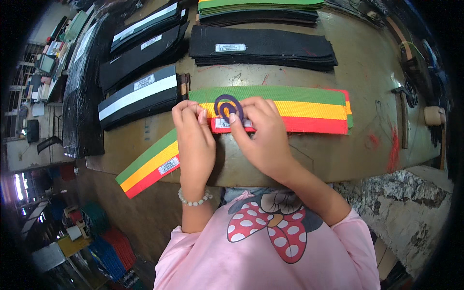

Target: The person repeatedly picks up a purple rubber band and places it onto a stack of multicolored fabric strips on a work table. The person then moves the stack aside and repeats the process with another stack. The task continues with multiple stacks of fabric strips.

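We locate the dark purple looped tool [228, 96] over the left half of the striped stack [299, 109], our landmark. The right hand [267, 137] has its fingers clamped on the tool; the left hand [196, 142] has its fingertips together, contents not discernible. Labels [168, 166] are already fitted to the stack's top and to the striped band [147, 166] at its lower left; we cannot tell how much remains. On the worktop [367, 53], black bands [263, 41] lie beyond the stack, red threads [394, 150] to its right. Farther lower left, we note blue crates [104, 256].
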The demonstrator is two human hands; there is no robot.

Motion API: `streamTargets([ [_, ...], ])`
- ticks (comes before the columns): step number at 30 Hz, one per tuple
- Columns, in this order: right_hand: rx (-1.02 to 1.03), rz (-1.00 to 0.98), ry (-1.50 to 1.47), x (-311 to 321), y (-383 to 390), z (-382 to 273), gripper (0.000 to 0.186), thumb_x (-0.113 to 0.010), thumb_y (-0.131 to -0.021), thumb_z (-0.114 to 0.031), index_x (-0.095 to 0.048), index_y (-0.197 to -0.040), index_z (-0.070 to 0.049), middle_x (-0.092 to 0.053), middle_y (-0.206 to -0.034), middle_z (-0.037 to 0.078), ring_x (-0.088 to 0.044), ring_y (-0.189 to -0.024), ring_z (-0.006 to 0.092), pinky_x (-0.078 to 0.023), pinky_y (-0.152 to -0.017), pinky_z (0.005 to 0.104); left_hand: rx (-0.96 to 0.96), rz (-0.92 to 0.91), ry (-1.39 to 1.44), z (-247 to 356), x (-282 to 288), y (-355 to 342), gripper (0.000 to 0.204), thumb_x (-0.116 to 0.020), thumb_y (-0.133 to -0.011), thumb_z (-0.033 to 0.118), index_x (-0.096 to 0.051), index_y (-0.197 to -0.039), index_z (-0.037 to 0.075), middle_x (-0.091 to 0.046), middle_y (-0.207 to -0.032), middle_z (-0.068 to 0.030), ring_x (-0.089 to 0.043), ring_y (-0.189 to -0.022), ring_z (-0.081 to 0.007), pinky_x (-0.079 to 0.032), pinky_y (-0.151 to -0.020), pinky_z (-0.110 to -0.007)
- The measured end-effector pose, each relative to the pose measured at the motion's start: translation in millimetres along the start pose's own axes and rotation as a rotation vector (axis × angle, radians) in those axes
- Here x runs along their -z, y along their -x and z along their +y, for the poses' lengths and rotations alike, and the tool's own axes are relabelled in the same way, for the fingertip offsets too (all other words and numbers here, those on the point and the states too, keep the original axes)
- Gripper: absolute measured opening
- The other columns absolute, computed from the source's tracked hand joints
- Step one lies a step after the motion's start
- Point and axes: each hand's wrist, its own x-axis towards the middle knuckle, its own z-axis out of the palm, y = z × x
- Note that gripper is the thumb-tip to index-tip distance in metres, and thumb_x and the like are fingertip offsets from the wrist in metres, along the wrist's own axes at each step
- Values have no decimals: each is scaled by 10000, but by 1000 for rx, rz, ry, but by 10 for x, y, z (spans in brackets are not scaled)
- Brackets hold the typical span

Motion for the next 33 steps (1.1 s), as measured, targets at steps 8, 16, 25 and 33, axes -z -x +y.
streamTargets([
  [8,31,44,103,-124,15,-12,167,-636,-864,-114,-631,-917,44,-595,-981,162,-541,-928,339,-464,-842,435,-52,10,-7,-57,-17,29,106,-479,-1019,39,-492,-1013,-66,-484,-1141,-236,-537,-1060,-373,-450,-942,-441],
  [16,-181,-26,-290,190,-24,12,212,-662,-944,-150,-643,-975,59,-624,-967,102,-605,-835,179,-492,-737,311,152,37,157,-39,19,-3,118,-471,-1046,71,-500,-1007,-36,-555,-1096,-180,-565,-1006,-287,-466,-907,-376],
  [25,-349,553,-979,1705,152,502,231,-583,-1015,-109,-618,-1172,57,-694,-1066,161,-704,-914,181,-598,-859,287,-115,-590,634,744,-169,447,172,-630,-871,-82,-711,-1006,-11,-723,-914,-114,-722,-810,-188,-585,-737,-302],
  [33,-470,102,-568,1527,337,299,192,-708,-930,-84,-650,-1050,53,-689,-1051,111,-658,-946,132,-531,-862,252,-258,-68,201,747,-444,380,257,-810,-774,45,-715,-1012,19,-649,-934,-109,-631,-772,-266,-530,-685,-363],
])
